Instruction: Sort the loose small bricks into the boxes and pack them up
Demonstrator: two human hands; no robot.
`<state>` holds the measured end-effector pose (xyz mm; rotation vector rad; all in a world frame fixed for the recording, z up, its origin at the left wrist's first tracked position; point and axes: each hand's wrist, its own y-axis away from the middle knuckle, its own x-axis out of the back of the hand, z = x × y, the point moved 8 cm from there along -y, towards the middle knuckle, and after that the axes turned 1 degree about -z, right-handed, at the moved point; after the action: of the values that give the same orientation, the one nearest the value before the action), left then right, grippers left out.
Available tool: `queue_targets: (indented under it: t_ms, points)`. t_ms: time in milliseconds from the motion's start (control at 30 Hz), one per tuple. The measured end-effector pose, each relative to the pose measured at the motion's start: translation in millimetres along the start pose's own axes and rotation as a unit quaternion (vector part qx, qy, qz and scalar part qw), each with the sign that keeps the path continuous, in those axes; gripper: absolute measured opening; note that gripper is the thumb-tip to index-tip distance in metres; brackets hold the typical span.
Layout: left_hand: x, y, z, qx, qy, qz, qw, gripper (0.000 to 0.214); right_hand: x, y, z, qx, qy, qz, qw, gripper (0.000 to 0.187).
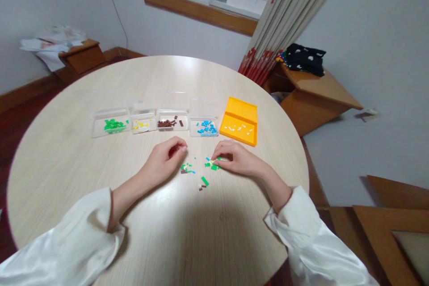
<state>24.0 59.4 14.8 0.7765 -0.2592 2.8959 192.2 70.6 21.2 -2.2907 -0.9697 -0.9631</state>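
Note:
My left hand (166,155) rests on the table with its fingers curled in and the thumb near the index fingertip; whatever may be inside is too small to tell. Close beside it lies a small cluster of green, brown, white and blue toy bricks (186,168). My right hand (234,157) reaches over another cluster of green and blue bricks (211,166), thumb and index finger pinched on a tiny pale brick (212,161). Between the hands and nearer to me lie a longer green brick (204,181) and a few brown and white pieces (202,187).
Behind the hands stand clear boxes of green bricks (94,129), yellow bricks (134,130), brown bricks (186,127) and blue bricks (192,131). An open yellow case (240,109) holds white pieces. The round table (83,165) stands near a window, a curtain (284,9) and wooden furniture.

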Motion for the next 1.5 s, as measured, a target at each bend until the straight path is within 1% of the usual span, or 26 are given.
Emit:
queue_targets:
  t_ms: [233,433,500,567,600,667,800,900,1033,1167,1233,1367,1500]
  points:
    - [0.4,0.0,1.3,0.0,-0.013,-0.001,1.0,0.026,-1.7,-2.2,-0.9,-0.004,-0.003,0.002,1.0,0.009]
    - [0.1,0.4,1.8,0.002,-0.021,-0.007,1.0,0.028,-1.9,-3.0,-2.0,-0.02,0.014,0.007,1.0,0.01]
    - [0.1,0.5,1.1,0.005,-0.027,-0.008,1.0,0.028,0.1,-2.9,-0.8,-0.028,-0.01,0.022,0.999,0.01]
    - [0.4,0.5,0.2,0.006,-0.033,-0.008,0.999,0.028,5.2,-1.9,5.0,-0.055,-0.066,0.061,0.994,0.01]
    - [0.4,0.5,-0.3,0.006,-0.035,-0.008,0.999,0.028,8.6,-0.7,9.6,-0.075,-0.102,0.088,0.988,0.01]
    - [0.5,0.6,-1.5,0.006,-0.035,-0.008,0.999,0.028,15.2,2.7,20.1,-0.111,-0.18,0.146,0.966,0.015]
    - [0.2,1.4,-4.3,0.01,-0.035,-0.01,0.999,0.029,23.5,7.7,37.5,-0.148,-0.325,0.229,0.906,0.028]
    - [-0.3,1.7,-4.2,0.009,-0.034,-0.013,0.999,0.03,33.8,12.0,47.3,-0.16,-0.361,0.296,0.87,0.032]
    - [-1.6,1.7,-2.6,0.005,-0.037,-0.023,0.999,0.031,55.6,24.7,58.0,-0.171,-0.303,0.395,0.85,0.03]
    - [-2.1,2.0,-3.7,0.007,-0.035,-0.026,0.999,0.032,79.5,45.0,68.0,-0.182,-0.201,0.492,0.827,0.02]
    - [-2.5,2.1,-4.0,0.007,-0.032,-0.027,0.999,0.032,88.0,53.4,70.1,-0.187,-0.15,0.526,0.816,0.02]
    - [-3.2,1.7,-2.6,0.007,-0.028,-0.026,0.999,0.032,93.3,58.7,69.7,-0.189,-0.103,0.547,0.809,0.023]
    - [-2.5,1.5,0.0,0.007,-0.035,-0.023,0.999,0.032,89.7,55.8,67.5,-0.182,-0.089,0.538,0.819,0.02]
